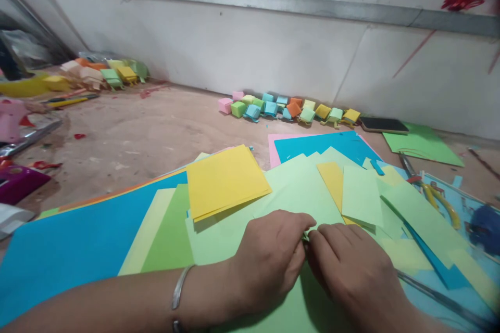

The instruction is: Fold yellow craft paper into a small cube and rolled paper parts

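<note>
My left hand (269,260) and my right hand (351,270) meet at the bottom middle, fingers curled and pinched together over a small piece of light green paper (306,237). Most of that piece is hidden under the fingers. Both hands rest on a large light green sheet (289,187). A metal bangle (178,291) circles my left wrist. A stack of yellow paper squares (224,179) lies just beyond my left hand.
Blue sheets (78,239), green sheets and cut strips (422,218) cover the work surface. A row of small folded paper boxes (289,108) lines the back wall, with another group (105,73) far left. Yellow-handled pliers (437,195) and a dark phone (385,125) lie to the right.
</note>
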`<state>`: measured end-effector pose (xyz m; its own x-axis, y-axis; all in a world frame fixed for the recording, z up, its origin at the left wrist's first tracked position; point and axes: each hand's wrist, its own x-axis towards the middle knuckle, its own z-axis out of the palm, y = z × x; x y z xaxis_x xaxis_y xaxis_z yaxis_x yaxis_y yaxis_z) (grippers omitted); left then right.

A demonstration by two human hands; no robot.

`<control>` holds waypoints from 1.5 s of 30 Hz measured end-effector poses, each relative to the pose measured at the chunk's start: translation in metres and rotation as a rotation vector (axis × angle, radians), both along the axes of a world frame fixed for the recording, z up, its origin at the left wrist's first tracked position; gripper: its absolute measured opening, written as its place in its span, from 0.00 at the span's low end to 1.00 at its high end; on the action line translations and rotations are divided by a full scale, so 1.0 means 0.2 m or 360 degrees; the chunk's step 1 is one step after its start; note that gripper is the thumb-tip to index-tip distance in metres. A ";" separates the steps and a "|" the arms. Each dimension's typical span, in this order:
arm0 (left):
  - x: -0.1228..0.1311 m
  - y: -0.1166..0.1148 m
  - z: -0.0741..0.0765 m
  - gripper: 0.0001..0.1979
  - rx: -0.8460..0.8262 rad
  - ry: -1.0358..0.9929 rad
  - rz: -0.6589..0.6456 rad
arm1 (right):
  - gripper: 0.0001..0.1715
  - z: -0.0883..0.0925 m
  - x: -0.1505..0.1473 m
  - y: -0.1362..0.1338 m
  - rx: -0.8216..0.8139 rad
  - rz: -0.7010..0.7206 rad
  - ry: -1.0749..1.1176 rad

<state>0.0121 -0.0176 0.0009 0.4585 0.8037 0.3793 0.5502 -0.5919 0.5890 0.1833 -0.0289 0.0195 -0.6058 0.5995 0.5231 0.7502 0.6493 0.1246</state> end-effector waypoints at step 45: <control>0.08 -0.02 0.02 0.20 -0.2752 -0.1634 -0.0266 | 0.12 -0.01 0.06 0.04 -0.1000 0.0009 0.0288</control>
<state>0.0273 -0.0209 0.0058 0.7104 0.5188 -0.4757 -0.2836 0.8295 0.4812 0.1947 -0.0205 0.0177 -0.5449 0.8215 0.1681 0.7202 0.5612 -0.4080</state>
